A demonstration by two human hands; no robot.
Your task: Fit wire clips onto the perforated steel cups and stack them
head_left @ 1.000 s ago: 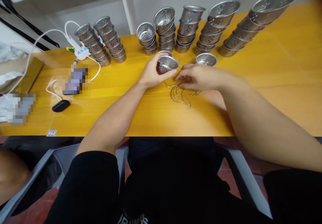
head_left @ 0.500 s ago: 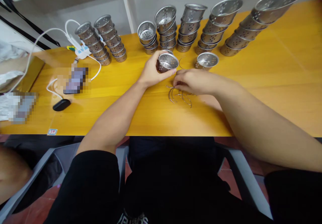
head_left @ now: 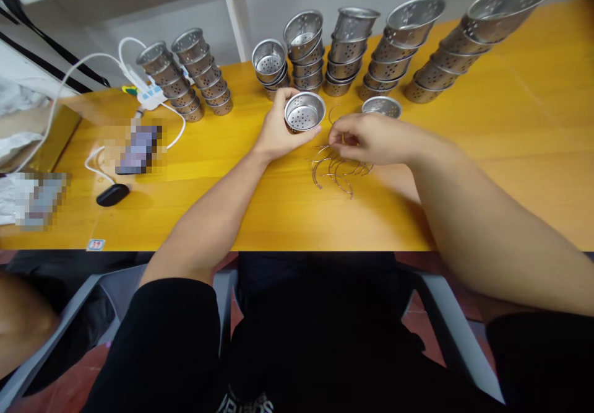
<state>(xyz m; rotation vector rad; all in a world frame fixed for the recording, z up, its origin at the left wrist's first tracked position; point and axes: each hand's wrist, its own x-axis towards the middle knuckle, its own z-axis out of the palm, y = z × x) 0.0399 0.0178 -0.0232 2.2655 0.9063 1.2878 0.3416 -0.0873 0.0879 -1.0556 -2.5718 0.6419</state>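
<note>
A small perforated metal cup [head_left: 304, 113] is held by my left hand [head_left: 277, 129], its open mouth facing up toward me. To the right, my right hand [head_left: 359, 137] has its fingers pinched together above several thin curved metal wires [head_left: 336, 171] on the table; what the fingertips hold, if anything, is too small to make out. Behind that hand stands another perforated cup [head_left: 382, 107], partly hidden by it. One more thin wire [head_left: 331, 113] lies between the two cups.
Tall stacks of perforated cups [head_left: 346, 51] line the back of the yellow table [head_left: 260, 215]. Two more stacks [head_left: 204, 69] stand at the left, near a white power strip [head_left: 151, 96], a phone [head_left: 140, 148] and a black oval object [head_left: 112, 194]. A person's bare limb [head_left: 23, 320] shows at lower left.
My right hand has lifted off the wires and moved slightly right. The held cup has tilted and shifted a little left, showing more of its inside.
</note>
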